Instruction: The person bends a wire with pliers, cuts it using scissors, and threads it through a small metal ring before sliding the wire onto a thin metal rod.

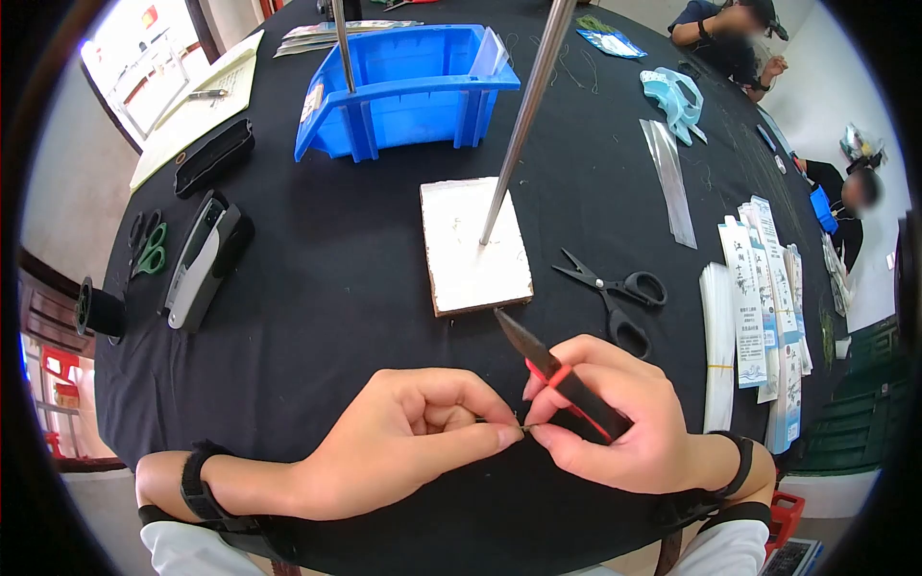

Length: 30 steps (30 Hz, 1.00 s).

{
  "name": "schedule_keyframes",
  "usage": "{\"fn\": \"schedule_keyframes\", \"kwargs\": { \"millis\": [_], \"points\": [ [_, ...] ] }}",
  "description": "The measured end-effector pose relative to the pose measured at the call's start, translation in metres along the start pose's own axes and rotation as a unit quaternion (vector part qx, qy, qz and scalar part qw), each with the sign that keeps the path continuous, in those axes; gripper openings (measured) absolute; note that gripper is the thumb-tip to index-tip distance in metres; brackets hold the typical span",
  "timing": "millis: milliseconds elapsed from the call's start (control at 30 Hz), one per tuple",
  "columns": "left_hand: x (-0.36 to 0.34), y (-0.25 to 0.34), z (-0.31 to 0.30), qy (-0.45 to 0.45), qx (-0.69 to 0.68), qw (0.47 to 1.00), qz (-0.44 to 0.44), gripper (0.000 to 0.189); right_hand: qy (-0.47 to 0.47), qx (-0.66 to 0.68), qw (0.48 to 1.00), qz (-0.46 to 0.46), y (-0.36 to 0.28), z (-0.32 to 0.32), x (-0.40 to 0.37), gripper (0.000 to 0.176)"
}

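Black scissors (602, 285) lie near the right hand (642, 411) (metal rod (527, 115) beyond).

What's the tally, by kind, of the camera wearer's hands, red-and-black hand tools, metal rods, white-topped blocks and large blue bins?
Hands: 2 (left hand, right hand)
Red-and-black hand tool: 1
Metal rods: 2 (nearer rod, farther rod)
White-topped block: 1
Large blue bin: 1
Total: 7

Blue-white packets (744, 305): large "江湖"; rest too small to read.
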<state>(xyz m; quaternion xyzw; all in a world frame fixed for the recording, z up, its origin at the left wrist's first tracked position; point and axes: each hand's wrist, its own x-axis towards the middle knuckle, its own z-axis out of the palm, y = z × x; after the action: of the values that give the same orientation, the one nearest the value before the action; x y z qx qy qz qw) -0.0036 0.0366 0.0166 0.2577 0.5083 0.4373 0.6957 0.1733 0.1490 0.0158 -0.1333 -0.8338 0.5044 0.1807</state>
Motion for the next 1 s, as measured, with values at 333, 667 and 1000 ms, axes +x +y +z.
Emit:
{"fn": "schedule_keyframes", "kwargs": {
  "millis": [333,667,1000],
  "points": [
    [0.005,-0.006,-0.004,-0.012,-0.031,0.999,-0.006,0.006,-0.004,-0.031,1.0,-0.002,0.006,0.005,0.001,0.01],
    [0.008,-0.013,-0.005,-0.037,-0.038,0.999,0.004,0.003,-0.032,-0.024,0.999,0.005,0.008,0.006,0.0,0.01],
    [0.007,-0.013,-0.004,-0.019,-0.015,1.0,0.007,0.008,-0.011,-0.034,0.999,-0.022,0.009,0.008,0.0,0.012]
  ]
}}
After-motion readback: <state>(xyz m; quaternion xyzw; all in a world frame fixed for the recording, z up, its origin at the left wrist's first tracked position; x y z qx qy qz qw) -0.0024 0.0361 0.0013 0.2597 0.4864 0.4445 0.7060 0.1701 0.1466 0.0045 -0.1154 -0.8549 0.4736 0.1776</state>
